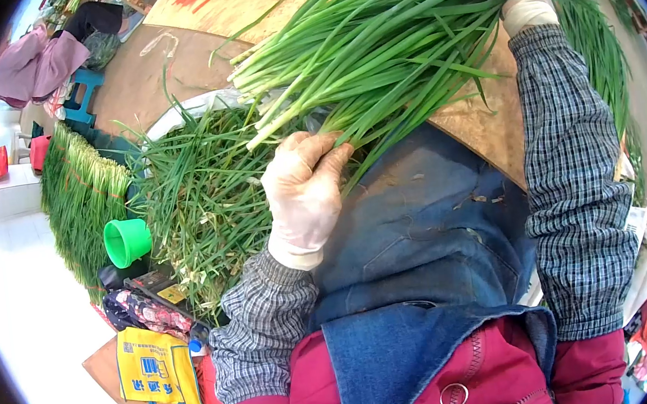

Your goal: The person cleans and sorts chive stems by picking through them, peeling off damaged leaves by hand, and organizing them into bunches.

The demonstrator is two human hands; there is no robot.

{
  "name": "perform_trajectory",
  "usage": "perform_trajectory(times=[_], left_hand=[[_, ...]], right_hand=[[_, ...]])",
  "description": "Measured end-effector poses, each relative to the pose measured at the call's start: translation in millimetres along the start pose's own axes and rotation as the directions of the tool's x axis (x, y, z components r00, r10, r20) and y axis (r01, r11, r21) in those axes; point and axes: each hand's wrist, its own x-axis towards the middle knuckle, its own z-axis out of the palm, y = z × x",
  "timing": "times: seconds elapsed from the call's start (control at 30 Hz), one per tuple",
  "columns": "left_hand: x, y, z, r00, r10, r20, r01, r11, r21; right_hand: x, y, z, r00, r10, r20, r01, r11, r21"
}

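Observation:
A large bunch of long green leafy stalks (pixel 385 38) stretches over a wooden board, pale ends to the left. My right hand (pixel 530 5), in a pale glove, is closed round its leafy end at the upper right. Near the pale ends, my left hand (pixel 305 188), also gloved, pinches a few stalks at the bunch's lower edge, thumb against the fingers. Below and left of the bunch lies a heap of loose, tangled green leaves (pixel 204 191) on a white sheet, close beside my left hand.
Tied green bundles (pixel 83 203) stand at the left, near a green bucket (pixel 127 242). A yellow bag (pixel 151 366) lies lower left. A blue stool (pixel 81 97) and a pink cloth (pixel 37 65) are upper left. The wooden board (pixel 481 126) extends past my knees.

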Motion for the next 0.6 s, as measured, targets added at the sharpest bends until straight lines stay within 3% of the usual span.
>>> perform_trajectory(times=[0.07, 0.1, 0.17, 0.2, 0.23, 0.27, 0.3, 0.33, 0.4, 0.43, 0.47, 0.5, 0.53, 0.57, 0.6], left_hand=[[-4, 2, -9, 0.984, 0.176, -0.029, -0.165, 0.959, 0.232], [-11, -5, -19, 0.979, 0.193, -0.072, -0.174, 0.961, 0.214], [-27, -22, -55, 0.988, 0.110, -0.107, -0.073, 0.950, 0.304], [-37, -28, -83, 0.997, -0.036, -0.065, 0.059, 0.915, 0.399], [-49, -45, -113, 0.999, -0.013, -0.035, 0.031, 0.824, 0.566], [-63, -60, -147, 0.998, -0.043, 0.046, -0.014, 0.558, 0.830], [-86, -86, -185, 0.977, -0.199, 0.082, -0.043, 0.193, 0.980], [-90, -86, -196, 0.873, -0.487, -0.017, -0.037, -0.101, 0.994], [-74, -52, -172, 0.941, -0.316, 0.119, -0.103, 0.067, 0.992], [-62, -43, -149, 0.978, -0.148, 0.146, -0.091, 0.323, 0.942], [-46, -35, -122, 0.993, 0.032, 0.115, -0.113, 0.553, 0.825], [-28, -16, -96, 0.991, 0.028, 0.130, -0.116, 0.659, 0.743], [-12, -4, -73, 0.988, 0.028, 0.153, -0.122, 0.753, 0.647], [0, -6, -55, 0.974, 0.039, 0.224, -0.176, 0.753, 0.634], [11, -8, -41, 0.954, 0.050, 0.296, -0.230, 0.754, 0.615]], right_hand=[[10, 6, 16, 0.999, 0.023, -0.040, -0.020, 0.998, 0.065], [20, 12, 30, 0.998, 0.024, -0.064, -0.018, 0.995, 0.098], [18, 13, 30, 0.996, 0.029, -0.082, -0.018, 0.991, 0.130], [12, 11, 22, 0.997, 0.030, -0.076, -0.020, 0.991, 0.129], [29, 23, 44, 0.994, 0.027, -0.111, -0.006, 0.983, 0.184], [46, 34, 66, 0.989, 0.023, -0.145, 0.012, 0.971, 0.237], [48, 36, 68, 0.988, 0.031, -0.148, 0.020, 0.942, 0.335], [29, 24, 43, 0.993, 0.018, -0.116, 0.006, 0.980, 0.199], [13, 14, 24, 0.995, -0.053, -0.081, 0.051, 0.998, -0.026], [18, 19, 34, 0.990, -0.117, -0.076, 0.108, 0.988, -0.114], [22, 17, 33, 0.996, -0.038, -0.083, 0.048, 0.992, 0.118], [27, 15, 32, 0.995, 0.040, -0.090, -0.007, 0.939, 0.345], [28, 8, 28, 0.972, 0.235, 0.018, -0.160, 0.599, 0.785], [27, 3, 24, 0.918, 0.336, 0.212, -0.246, 0.061, 0.967], [26, 1, 22, 0.850, 0.311, 0.425, -0.236, -0.498, 0.835]])
